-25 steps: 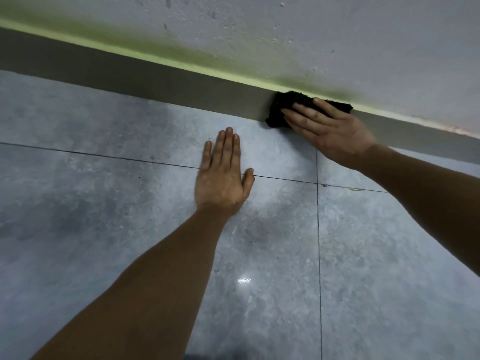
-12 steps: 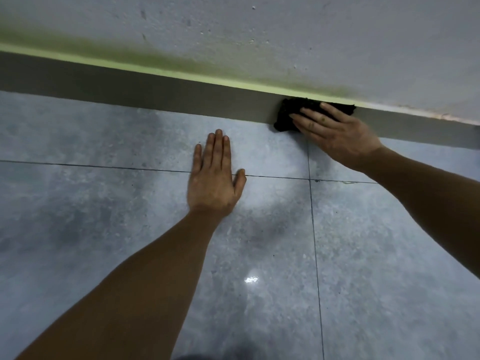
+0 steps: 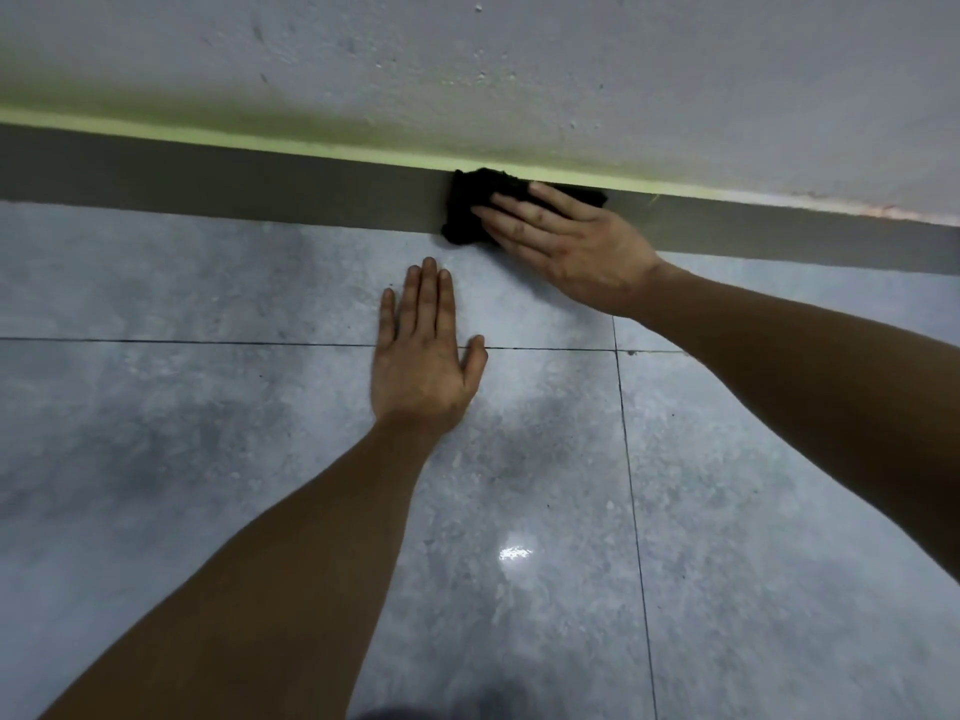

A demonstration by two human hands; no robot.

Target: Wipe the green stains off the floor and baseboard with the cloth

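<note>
Big grey tiled floor (image 3: 779,537) fills most of the view, glossy, with no green I can make out on it from here. Above it a pale wall (image 3: 623,54) carries a green haze low down, and the dark baseboard (image 3: 208,184) runs right across, its top edge lined with a bright green stain (image 3: 260,138) from the far left up to the cloth and a little way past it on the right. So the job looks far from finished: that long stretch to the left wants wiping. Left hand (image 3: 423,363) is flat on the tile, fingers straight and close together, thumb out, bracing the body. Right hand (image 3: 571,246) presses the black cloth (image 3: 470,210) against the baseboard face, fingers straight and slightly spread over it, not curled round it. To do this well, I'd say keep the cloth bunched up over the top lip where the green sits, press firmly through the fingertips, stroke along the strip rather than across, and turn to a fresh fold once it loads up, or it may smear green onto the wall.
</note>
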